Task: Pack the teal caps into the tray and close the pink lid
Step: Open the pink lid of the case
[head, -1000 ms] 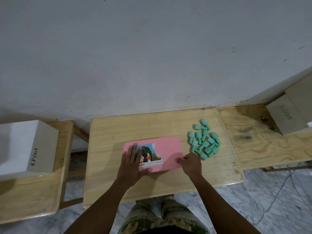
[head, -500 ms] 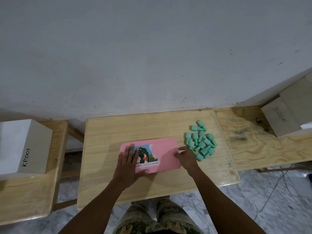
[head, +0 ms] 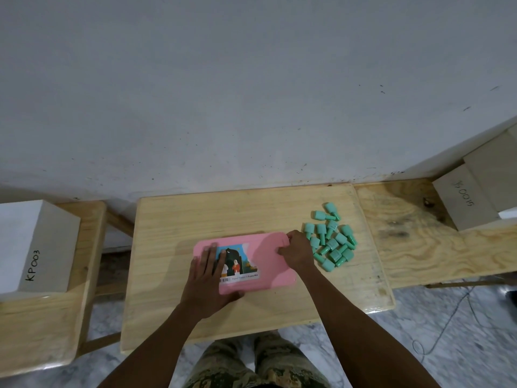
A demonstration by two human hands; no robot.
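A pink lid [head: 268,264] with a picture sticker lies flat over its tray in the middle of the wooden table [head: 195,217]; the tray beneath is hidden. My left hand [head: 208,275] rests flat on the lid's left part, fingers straight. My right hand [head: 298,249] grips the lid's far right corner, its fingers curled at the edge. Several teal caps [head: 331,238] lie in a loose pile on the table just right of that hand.
A white box marked KP003 [head: 33,247] stands on the left bench. A beige box [head: 464,203] sits on the plywood bench at the right. The wall runs along the table's far edge. A cable lies on the floor at right.
My right hand has moved from the lid's near right edge up to its far right corner. My left hand stays flat on the lid.
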